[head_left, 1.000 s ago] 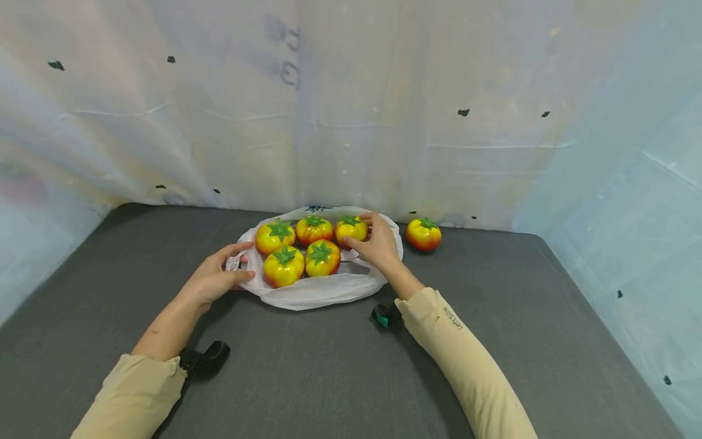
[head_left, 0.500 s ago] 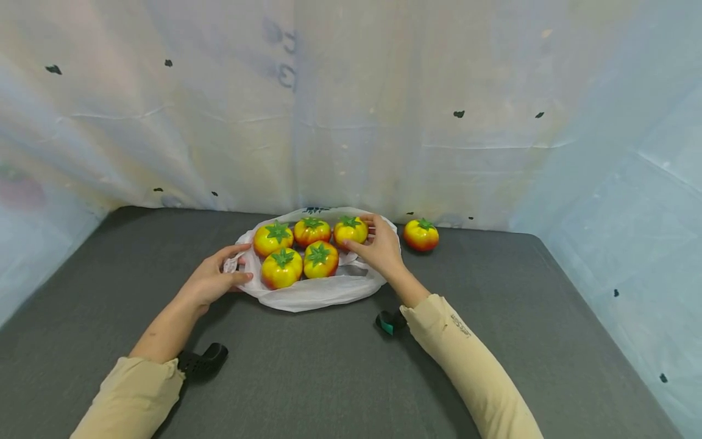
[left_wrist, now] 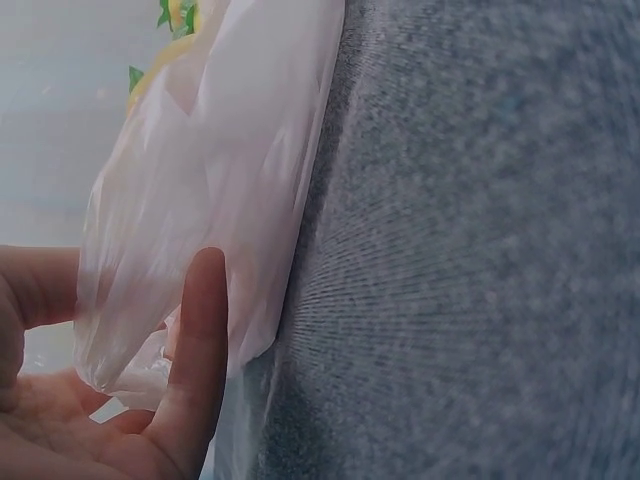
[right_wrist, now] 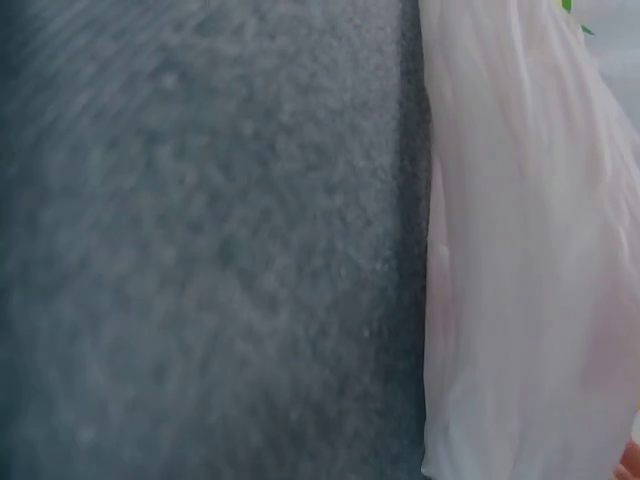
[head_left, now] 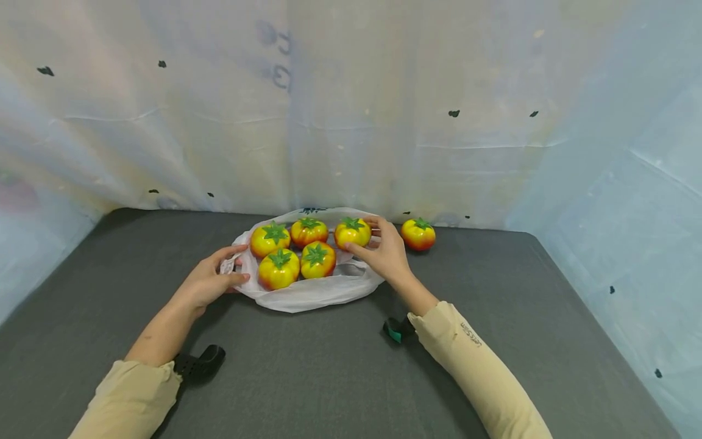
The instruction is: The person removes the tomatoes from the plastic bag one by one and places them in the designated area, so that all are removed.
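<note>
A white plastic bag (head_left: 307, 299) lies spread on the dark table, its mouth facing up. Several glossy yellow-and-red tomatoes with green leafy tops sit inside it, such as the front-left tomato (head_left: 279, 269). My right hand (head_left: 386, 247) grips the tomato (head_left: 352, 235) at the bag's right end, thumb in front and fingers behind. At the left end, my left hand (head_left: 211, 277) holds the gathered edge of the bag between thumb and fingers. The left wrist view shows the thumb (left_wrist: 203, 330) along the bag's side. In the right wrist view the bag (right_wrist: 520, 250) hides nearly all of the hand.
One more tomato (head_left: 418, 235) stands on the table just right of the bag. Pale plastic sheeting (head_left: 351, 122) hangs behind the table (head_left: 307, 378) and at both sides. A black wrist mount (head_left: 200, 364) sits on the left forearm.
The right hand and its tomato have shifted slightly right relative to the bag, the forearm drawing back a little. The left hand keeps its place at the bag. The whole head view has drifted slightly.
</note>
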`<state>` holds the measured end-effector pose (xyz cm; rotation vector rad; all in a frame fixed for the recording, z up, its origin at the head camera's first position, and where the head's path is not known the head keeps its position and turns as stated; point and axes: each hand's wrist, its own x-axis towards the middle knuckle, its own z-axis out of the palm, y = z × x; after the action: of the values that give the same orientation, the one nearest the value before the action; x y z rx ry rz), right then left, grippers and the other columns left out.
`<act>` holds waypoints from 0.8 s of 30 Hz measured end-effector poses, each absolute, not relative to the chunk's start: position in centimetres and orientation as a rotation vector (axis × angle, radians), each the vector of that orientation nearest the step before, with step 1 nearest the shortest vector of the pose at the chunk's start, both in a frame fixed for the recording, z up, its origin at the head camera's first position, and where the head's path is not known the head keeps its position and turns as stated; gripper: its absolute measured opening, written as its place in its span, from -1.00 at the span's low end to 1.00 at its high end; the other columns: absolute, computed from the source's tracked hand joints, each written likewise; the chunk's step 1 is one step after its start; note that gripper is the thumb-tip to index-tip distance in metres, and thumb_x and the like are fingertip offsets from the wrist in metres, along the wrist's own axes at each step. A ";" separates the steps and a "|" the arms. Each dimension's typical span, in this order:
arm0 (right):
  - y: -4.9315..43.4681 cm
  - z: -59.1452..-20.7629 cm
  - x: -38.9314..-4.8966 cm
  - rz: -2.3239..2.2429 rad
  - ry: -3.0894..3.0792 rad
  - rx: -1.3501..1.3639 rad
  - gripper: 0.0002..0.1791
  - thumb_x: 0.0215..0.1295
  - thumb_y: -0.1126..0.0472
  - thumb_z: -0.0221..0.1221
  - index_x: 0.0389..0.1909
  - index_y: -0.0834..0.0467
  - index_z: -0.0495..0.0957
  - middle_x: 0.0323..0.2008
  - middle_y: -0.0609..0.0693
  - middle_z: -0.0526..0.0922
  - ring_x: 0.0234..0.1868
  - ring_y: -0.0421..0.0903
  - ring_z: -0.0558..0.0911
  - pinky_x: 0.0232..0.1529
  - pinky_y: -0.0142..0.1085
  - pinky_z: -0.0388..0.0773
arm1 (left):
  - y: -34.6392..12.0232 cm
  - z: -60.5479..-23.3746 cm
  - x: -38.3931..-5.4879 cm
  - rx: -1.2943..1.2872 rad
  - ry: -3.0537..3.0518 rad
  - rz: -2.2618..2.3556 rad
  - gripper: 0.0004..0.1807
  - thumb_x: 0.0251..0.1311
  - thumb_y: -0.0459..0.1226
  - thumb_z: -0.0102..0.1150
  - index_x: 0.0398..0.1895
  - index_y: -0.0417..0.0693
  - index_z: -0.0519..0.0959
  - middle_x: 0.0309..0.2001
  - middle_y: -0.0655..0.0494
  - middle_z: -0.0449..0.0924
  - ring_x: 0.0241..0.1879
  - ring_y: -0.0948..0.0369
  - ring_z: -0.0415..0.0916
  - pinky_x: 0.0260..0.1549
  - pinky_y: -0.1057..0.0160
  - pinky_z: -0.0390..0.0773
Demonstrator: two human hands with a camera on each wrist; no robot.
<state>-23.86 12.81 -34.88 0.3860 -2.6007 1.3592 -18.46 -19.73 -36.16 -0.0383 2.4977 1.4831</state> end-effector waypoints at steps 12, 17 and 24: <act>14.0 -34.4 -22.9 1.376 -2.609 0.369 -0.31 0.07 0.04 0.40 0.21 0.12 0.39 0.17 0.13 0.40 0.15 0.12 0.48 -0.01 -0.04 0.58 | -19.8 -36.3 -18.5 -0.032 2.481 1.491 -0.20 0.25 -0.26 0.16 0.50 -0.10 0.02 0.43 -0.40 -0.12 -0.02 -0.01 0.34 -0.28 0.37 0.55; 14.6 -34.1 -22.5 1.421 -2.592 0.383 -0.32 0.07 0.08 0.40 0.21 0.13 0.39 0.22 0.09 0.38 0.19 0.13 0.48 0.00 -0.06 0.58 | -19.8 -36.3 -18.5 -0.025 2.491 1.489 -0.20 0.26 -0.26 0.16 0.50 -0.11 0.02 0.41 -0.39 -0.08 -0.05 0.00 0.35 -0.29 0.37 0.55; 15.6 -34.0 -22.1 1.449 -2.545 0.380 -0.29 0.03 0.15 0.43 0.22 0.15 0.38 0.23 0.07 0.38 0.22 0.12 0.47 -0.02 -0.15 0.60 | -19.7 -36.3 -18.6 -0.028 2.494 1.487 -0.20 0.25 -0.26 0.16 0.50 -0.11 0.02 0.39 -0.38 -0.04 -0.06 0.02 0.36 -0.30 0.37 0.54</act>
<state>-22.12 15.65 -33.97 0.3800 -2.5446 1.4491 -18.57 -19.73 -36.31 -0.0281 2.4938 1.4867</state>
